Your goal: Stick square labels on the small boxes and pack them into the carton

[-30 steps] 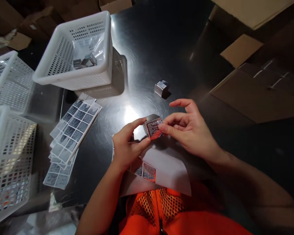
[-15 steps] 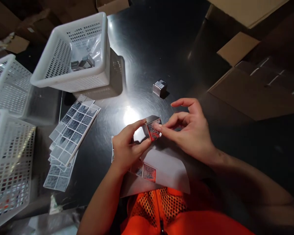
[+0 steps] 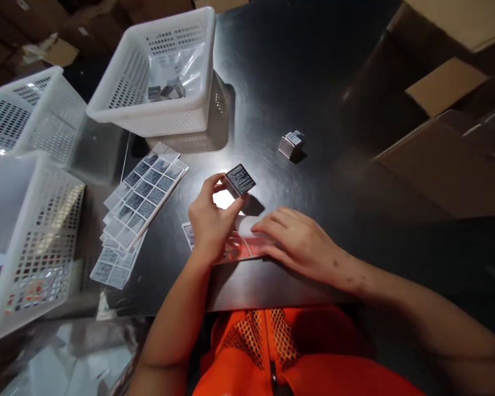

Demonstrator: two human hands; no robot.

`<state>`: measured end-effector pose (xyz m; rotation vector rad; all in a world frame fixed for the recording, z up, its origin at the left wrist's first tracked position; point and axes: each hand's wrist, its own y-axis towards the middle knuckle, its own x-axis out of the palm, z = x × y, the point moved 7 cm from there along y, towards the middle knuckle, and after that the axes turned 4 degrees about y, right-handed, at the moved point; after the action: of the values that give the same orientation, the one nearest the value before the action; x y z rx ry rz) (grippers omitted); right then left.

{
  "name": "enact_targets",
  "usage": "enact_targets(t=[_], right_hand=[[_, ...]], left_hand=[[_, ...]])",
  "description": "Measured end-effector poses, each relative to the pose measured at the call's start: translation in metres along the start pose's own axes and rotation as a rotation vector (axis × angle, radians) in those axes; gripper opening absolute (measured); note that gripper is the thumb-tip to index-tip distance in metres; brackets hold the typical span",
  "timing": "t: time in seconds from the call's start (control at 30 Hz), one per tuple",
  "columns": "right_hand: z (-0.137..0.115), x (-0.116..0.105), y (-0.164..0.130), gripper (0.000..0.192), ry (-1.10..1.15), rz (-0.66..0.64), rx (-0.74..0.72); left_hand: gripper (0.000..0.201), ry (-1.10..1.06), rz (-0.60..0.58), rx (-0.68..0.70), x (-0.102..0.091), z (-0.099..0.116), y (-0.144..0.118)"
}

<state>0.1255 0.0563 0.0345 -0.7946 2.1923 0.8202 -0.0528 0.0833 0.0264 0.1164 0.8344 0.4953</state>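
The left hand (image 3: pixel 212 220), at the centre of the frame, grips a small silver metal cube with a dark printed label (image 3: pixel 239 180) between thumb and fingertips, raised just above the dark glossy table top (image 3: pixel 272 82). The labelled face is tilted toward the camera. The right hand (image 3: pixel 299 242), just right of centre, lies palm down with fingers extended and narrowly spread, fingertips pressing on a white sheet of red-printed stickers (image 3: pixel 241 247) that lies flat on the table beneath both hands; it holds nothing.

A second small silver cube (image 3: pixel 291 144) stands alone on the table, upper right of centre, well apart from the hands. A fanned stack of grey-printed sticker sheets (image 3: pixel 140 206) lies left of centre. A white perforated plastic basket (image 3: pixel 157 110) at the upper left contains a clear bag and several silver cubes. Two further white perforated baskets (image 3: pixel 28 181) occupy the left edge. Brown cardboard boxes (image 3: pixel 445 154) fill the right side
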Motion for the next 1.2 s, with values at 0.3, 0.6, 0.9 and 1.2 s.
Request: enact_targets(t=[0.3,0.6,0.9,1.2], right_hand=[[-0.009,0.000,-0.003,0.018,-0.105,0.133,-0.163],[-0.022,-0.052,-0.004,0.008,0.714,0.350,-0.349],[0.053,-0.056,-0.006,0.020,1.087,0.767,0.286],[0.046,-0.038,-0.003,0.074,1.169,0.402,0.502]], left_hand=[[0.050,-0.013,-0.126,-0.154,0.010,-0.011,0.005],[0.055,-0.667,-0.274,-0.302,0.031,-0.020,0.005],[0.058,-0.872,-0.404,-0.087,0.032,0.010,-0.013],[0.061,-0.808,-0.576,0.005,0.046,0.010,-0.022]])
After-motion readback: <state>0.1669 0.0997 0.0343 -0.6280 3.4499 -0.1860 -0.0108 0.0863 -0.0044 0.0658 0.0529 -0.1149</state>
